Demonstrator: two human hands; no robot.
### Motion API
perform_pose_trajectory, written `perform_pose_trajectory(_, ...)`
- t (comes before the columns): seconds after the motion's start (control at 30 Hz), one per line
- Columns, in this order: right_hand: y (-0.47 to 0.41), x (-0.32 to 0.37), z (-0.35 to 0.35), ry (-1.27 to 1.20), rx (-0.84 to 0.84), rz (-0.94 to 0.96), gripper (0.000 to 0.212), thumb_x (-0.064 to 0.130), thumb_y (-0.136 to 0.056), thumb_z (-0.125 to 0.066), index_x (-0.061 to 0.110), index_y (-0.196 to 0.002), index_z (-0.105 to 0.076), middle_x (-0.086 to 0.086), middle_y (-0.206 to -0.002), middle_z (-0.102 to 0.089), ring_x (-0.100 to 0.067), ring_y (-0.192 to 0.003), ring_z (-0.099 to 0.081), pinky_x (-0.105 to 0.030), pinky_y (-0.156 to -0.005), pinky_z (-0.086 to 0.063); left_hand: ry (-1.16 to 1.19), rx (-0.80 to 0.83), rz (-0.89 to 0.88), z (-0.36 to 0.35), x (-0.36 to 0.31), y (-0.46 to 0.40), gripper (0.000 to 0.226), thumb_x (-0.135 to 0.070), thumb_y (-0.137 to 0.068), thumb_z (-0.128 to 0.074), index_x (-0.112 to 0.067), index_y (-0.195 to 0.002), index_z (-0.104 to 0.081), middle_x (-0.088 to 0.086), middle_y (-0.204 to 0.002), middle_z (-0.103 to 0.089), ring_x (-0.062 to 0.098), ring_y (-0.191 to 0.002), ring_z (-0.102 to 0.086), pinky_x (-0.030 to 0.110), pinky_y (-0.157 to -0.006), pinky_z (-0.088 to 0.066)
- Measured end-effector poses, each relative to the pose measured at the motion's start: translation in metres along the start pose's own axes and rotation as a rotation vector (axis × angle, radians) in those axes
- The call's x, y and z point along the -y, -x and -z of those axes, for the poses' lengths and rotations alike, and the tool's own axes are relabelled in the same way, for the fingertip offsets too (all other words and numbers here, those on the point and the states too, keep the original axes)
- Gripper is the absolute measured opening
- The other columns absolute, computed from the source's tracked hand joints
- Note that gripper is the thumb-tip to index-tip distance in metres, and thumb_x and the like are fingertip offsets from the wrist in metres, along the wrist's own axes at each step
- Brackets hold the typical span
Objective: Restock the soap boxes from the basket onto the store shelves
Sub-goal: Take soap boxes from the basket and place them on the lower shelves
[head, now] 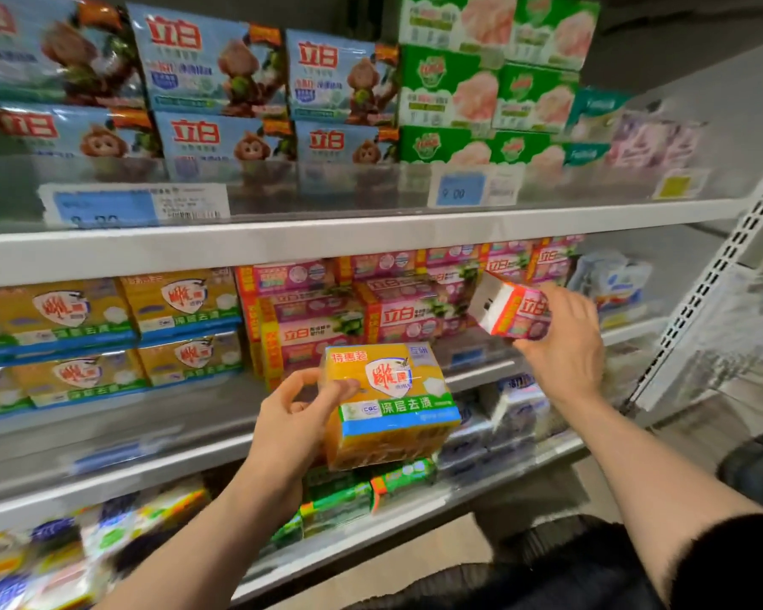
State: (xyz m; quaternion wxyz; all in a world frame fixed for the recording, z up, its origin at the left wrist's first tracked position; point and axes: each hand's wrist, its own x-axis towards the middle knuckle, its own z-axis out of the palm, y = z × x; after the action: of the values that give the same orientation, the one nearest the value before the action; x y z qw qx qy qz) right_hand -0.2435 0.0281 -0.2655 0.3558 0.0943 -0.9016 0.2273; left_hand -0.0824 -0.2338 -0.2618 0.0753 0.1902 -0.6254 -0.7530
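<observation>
The left hand [298, 422] grips a yellow soap pack [388, 405] by its left side, held out in front of the middle shelf's front edge [481, 377]. The right hand [562, 334] clasps a pink soap box [512, 312], tilted, just over that shelf's right end beside the stacked pink boxes [362, 310]. Yellow packs [150, 328] fill the left end. A perforated upright [719, 275] bounds the right side.

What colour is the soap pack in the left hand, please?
Mainly yellow soap pack, with green and blue bands, in the head view.
</observation>
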Motion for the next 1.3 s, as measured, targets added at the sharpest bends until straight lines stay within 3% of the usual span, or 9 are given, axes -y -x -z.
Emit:
perform_pose_trajectory(0.27,-0.021,-0.003,-0.033,-0.009,0.168,0.052,0.064,0.017,-0.062,-0.087,0.008,-0.116,-0.053,-0.012,-0.113,-0.053,-0.030,-0.111,-0.043,-0.041,-0.089,-0.040,0.043,-0.040,0.037,-0.021,0.006,-0.020,0.024,-0.026,-0.080,-0.073,-0.014,-0.101,-0.068,0.011,-0.099,-0.074,0.034,-0.094,-0.070,0.052,-0.085,-0.054)
perform_pose_trajectory(0.43,-0.034,-0.001,-0.042,-0.136,0.333,0.071,0.082,0.013,-0.059,-0.087,0.019,-0.131,-0.050,-0.010,-0.126,-0.050,-0.029,-0.113,-0.049,-0.039,-0.093,-0.047,0.059,-0.053,0.041,-0.023,0.008,-0.027,0.026,-0.023,-0.081,-0.073,-0.015,-0.105,-0.064,0.011,-0.094,-0.074,0.030,-0.082,-0.073,0.038,-0.066,-0.056)
perform_pose_trajectory(0.53,-0.040,-0.001,-0.038,-0.268,0.370,0.085,0.068,0.019,-0.060,-0.089,0.016,-0.119,-0.057,0.000,-0.113,-0.048,-0.013,-0.101,-0.046,-0.024,-0.084,-0.040,0.047,-0.047,0.030,-0.021,0.009,-0.027,0.023,-0.021,-0.082,-0.072,-0.015,-0.103,-0.063,0.010,-0.088,-0.075,0.028,-0.077,-0.073,0.038,-0.066,-0.056)
perform_pose_trajectory(0.67,-0.039,0.006,-0.036,-0.297,0.359,0.051,0.052,0.000,-0.065,-0.080,0.013,-0.112,-0.063,-0.003,-0.116,-0.051,-0.018,-0.104,-0.049,-0.018,-0.086,-0.035,0.026,-0.027,0.016,-0.018,0.009,-0.028,0.021,-0.018,-0.083,-0.072,-0.018,-0.102,-0.062,0.007,-0.080,-0.075,0.024,-0.070,-0.073,0.030,-0.056,-0.054)
perform_pose_trajectory(0.73,-0.039,0.007,-0.037,-0.324,0.357,0.030,0.048,0.004,-0.067,-0.082,0.016,-0.109,-0.063,0.000,-0.114,-0.048,-0.014,-0.102,-0.047,-0.016,-0.086,-0.035,0.020,-0.023,0.009,-0.018,0.010,-0.028,0.020,-0.017,-0.083,-0.072,-0.018,-0.101,-0.062,0.007,-0.077,-0.075,0.023,-0.068,-0.073,0.027,-0.052,-0.054)
perform_pose_trajectory(0.83,-0.043,0.002,-0.039,-0.396,0.354,-0.009,0.046,0.014,-0.068,-0.085,0.022,-0.101,-0.055,0.000,-0.112,-0.046,-0.014,-0.100,-0.047,-0.020,-0.085,-0.038,0.026,-0.014,-0.001,-0.018,0.010,-0.028,0.020,-0.016,-0.084,-0.071,-0.017,-0.101,-0.062,0.007,-0.076,-0.075,0.022,-0.066,-0.073,0.026,-0.050,-0.055)
perform_pose_trajectory(0.93,-0.043,-0.005,-0.040,-0.503,0.466,-0.020,0.054,0.010,-0.073,-0.081,0.021,-0.113,-0.047,-0.003,-0.115,-0.053,-0.017,-0.105,-0.054,-0.027,-0.086,-0.046,0.043,0.027,-0.008,-0.017,0.011,-0.027,0.021,-0.014,-0.084,-0.070,-0.016,-0.103,-0.062,0.005,-0.075,-0.075,0.019,-0.063,-0.072,0.023,-0.046,-0.052)
perform_pose_trajectory(1.13,-0.039,-0.006,-0.038,-0.388,0.439,0.041,0.049,0.010,-0.075,-0.077,0.015,-0.119,-0.057,-0.003,-0.118,-0.051,-0.017,-0.107,-0.049,-0.026,-0.088,-0.041,-0.056,0.133,-0.106,-0.005,0.012,-0.022,0.060,-0.015,-0.058,-0.087,-0.026,-0.112,-0.065,0.012,-0.096,-0.073,0.026,-0.087,-0.072,0.042,-0.069,-0.060)
perform_pose_trajectory(1.3,-0.036,-0.004,-0.038,-0.274,0.457,0.126,0.048,0.012,-0.083,-0.071,0.016,-0.127,-0.051,-0.008,-0.129,-0.046,-0.026,-0.118,-0.048,-0.024,-0.090,-0.037,-0.052,0.250,-0.212,0.000,0.009,-0.015,0.068,-0.001,-0.055,-0.084,-0.025,-0.115,-0.064,0.019,-0.107,-0.064,0.027,-0.086,-0.072,0.032,-0.065,-0.058)
